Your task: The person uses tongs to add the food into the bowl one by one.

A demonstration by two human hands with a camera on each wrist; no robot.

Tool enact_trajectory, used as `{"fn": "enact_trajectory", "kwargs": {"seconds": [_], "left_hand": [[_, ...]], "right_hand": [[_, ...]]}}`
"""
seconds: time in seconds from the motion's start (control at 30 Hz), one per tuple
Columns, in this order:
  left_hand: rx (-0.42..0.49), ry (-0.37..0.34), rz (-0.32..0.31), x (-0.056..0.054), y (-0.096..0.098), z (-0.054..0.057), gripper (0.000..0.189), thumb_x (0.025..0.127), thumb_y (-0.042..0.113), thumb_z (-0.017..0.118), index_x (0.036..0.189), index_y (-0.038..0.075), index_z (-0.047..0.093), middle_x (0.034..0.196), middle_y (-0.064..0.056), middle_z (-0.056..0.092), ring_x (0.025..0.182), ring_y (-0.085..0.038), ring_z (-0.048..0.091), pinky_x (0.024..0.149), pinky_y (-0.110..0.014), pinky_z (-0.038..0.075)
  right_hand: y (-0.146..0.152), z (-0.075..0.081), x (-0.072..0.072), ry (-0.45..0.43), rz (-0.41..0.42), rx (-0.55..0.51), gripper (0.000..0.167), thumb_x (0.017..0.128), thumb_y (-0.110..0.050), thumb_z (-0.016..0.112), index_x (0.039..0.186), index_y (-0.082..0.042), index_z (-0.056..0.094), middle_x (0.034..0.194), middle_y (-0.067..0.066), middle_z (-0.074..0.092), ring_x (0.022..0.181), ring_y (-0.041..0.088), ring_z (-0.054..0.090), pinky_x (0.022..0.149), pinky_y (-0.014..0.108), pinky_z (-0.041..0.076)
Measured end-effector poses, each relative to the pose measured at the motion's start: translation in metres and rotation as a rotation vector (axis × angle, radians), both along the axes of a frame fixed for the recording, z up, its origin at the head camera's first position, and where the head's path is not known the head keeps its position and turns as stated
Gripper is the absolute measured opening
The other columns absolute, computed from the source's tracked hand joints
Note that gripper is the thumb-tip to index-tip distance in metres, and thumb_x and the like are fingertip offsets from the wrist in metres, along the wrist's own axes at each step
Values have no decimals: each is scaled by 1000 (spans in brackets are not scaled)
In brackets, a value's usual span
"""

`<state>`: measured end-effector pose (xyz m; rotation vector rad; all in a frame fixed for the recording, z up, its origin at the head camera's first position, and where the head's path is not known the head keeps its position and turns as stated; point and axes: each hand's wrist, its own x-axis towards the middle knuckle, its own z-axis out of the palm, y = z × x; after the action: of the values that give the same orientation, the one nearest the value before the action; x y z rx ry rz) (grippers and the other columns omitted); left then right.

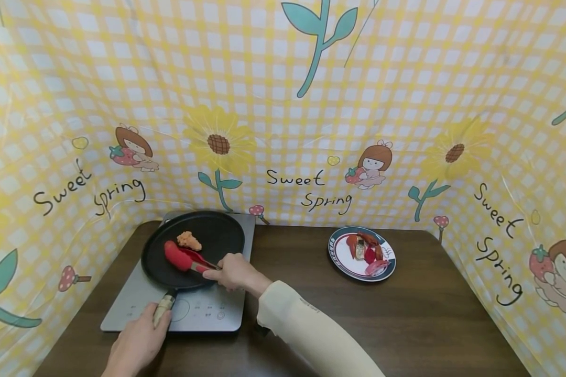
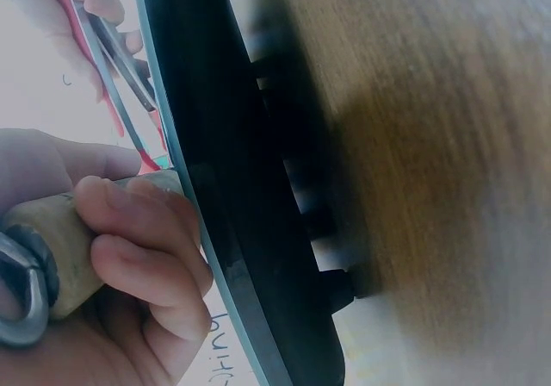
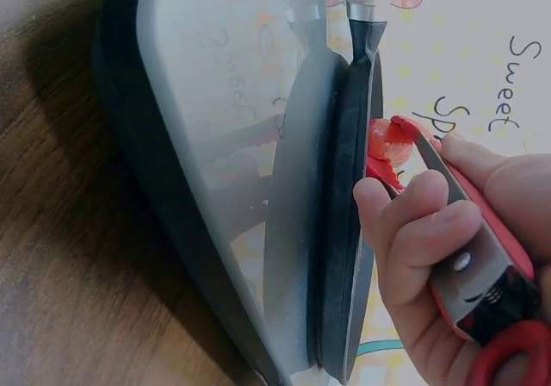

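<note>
My left hand (image 1: 139,335) grips the wooden handle (image 1: 163,309) of a flat black frying pan (image 1: 217,230). The left wrist view shows its fingers (image 2: 146,265) curled round that handle, which ends in a metal ring (image 2: 26,304). My right hand (image 1: 238,272) holds red-and-metal tongs (image 1: 203,266), reaching in over the pan from the right. Their red tips are low over the pan, beside a golden, crumbly piece of fried chicken (image 1: 189,241). In the right wrist view, an orange-red piece (image 3: 392,143) shows at the tips; I cannot tell whether they pinch it.
Under the pan is a silver induction cooker (image 1: 203,314), its touch controls facing me. On the right of the dark wooden table (image 1: 292,293) stands a blue-rimmed plate (image 1: 337,264) with several red and pink food pieces (image 1: 370,254). A yellow checked cloth (image 1: 273,131) hangs behind and at both sides.
</note>
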<state>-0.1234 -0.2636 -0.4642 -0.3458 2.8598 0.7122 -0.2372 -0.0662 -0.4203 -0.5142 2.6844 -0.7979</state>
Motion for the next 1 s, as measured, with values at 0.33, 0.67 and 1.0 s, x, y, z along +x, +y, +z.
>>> {"fn": "enact_trajectory", "kwargs": {"seconds": [0.33,0.67,1.0], "left_hand": [[1,5,2,1,2,2,67,97,54,36,129,-5,39,88,-23,57,69,-28,52,56,-43,40],[0,1,-4,0,1,2,70,96,55,35,130,-6,39,94,-27,58,74,-29,55,57,-44,41],[4,9,-6,1,1,1,69,96,55,35,129,-6,39,91,-23,57,72,-28,53,58,-44,41]], "right_hand": [[-3,0,-2,25,-10,9,47,88,-51,61,67,-9,67,47,-2,54,40,10,47,41,23,35],[-7,2,-4,5,-30,3,46,87,-51,62,67,-10,64,47,0,52,39,11,46,40,24,33],[-11,-1,-5,19,-39,3,47,87,-52,61,62,-12,60,47,-1,53,39,11,46,40,24,34]]}}
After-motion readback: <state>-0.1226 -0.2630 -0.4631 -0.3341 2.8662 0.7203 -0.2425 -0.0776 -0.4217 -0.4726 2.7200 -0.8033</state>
